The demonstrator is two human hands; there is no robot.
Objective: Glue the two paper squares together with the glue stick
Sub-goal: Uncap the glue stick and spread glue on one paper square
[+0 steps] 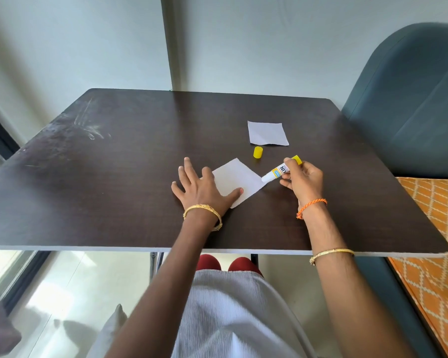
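The near paper square [234, 180] is plain white and lies flat, turned so its corners point like a diamond, its left part covered. The glue stick [278, 172] is uncapped, a white tube with a yellow end, tilted with its open tip down at the near square's right corner. Its yellow cap [258, 152] stands just beyond. The far paper square [267, 133], slightly creased, lies flat past the cap.

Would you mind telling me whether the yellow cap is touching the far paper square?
Apart. The head view shows a strip of dark table between the yellow cap and the near edge of the far paper square.
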